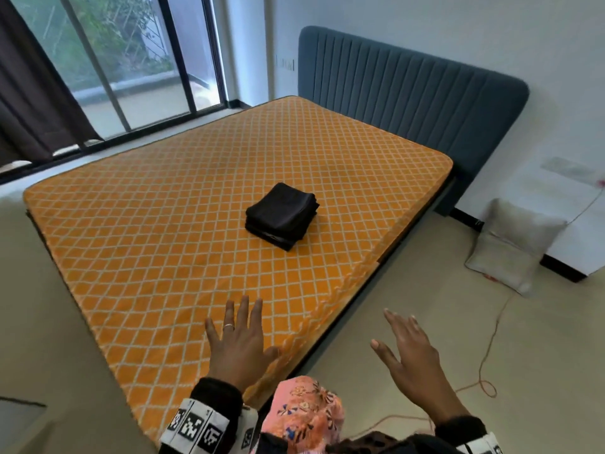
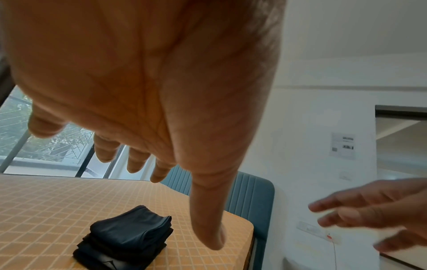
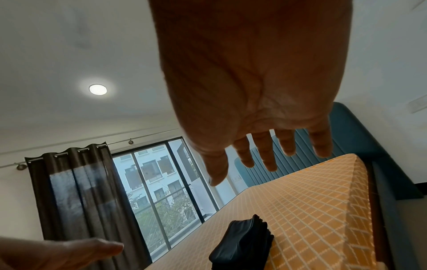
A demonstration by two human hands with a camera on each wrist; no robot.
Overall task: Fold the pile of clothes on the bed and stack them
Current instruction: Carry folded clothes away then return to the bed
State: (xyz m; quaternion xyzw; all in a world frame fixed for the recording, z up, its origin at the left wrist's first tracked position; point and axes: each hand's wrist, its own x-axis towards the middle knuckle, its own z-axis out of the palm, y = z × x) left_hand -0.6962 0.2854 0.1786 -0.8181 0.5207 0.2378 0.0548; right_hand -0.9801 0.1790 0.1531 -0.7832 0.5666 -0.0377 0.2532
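- The bed [image 1: 183, 204] fills most of the head view, its orange diamond-pattern cover bare apart from one stack; a blue headboard [image 1: 409, 103] stands at its far end.
- A window [image 1: 131, 54] with a dark curtain [image 1: 29, 93] runs along the far side of the bed, and a grey cushion [image 1: 514, 244] leans against the wall on the floor beside the bed, near the headboard.
- The stack of clothes [image 1: 282, 215], dark and squarely folded, sits on the bed toward the headboard end, well apart from both hands.
- The left hand [image 1: 240, 342] hovers over the near corner of the bed, fingers straight and spread, holding nothing.
- The right hand [image 1: 414, 350] hangs just off the bed's near edge, above the floor, also spread flat and empty.
- No loose garment shows anywhere on the bed, so I judge the folding and stacking done, or very nearly.
- The next move likely calls only for checking that the stack sits square and drawing the hands away.
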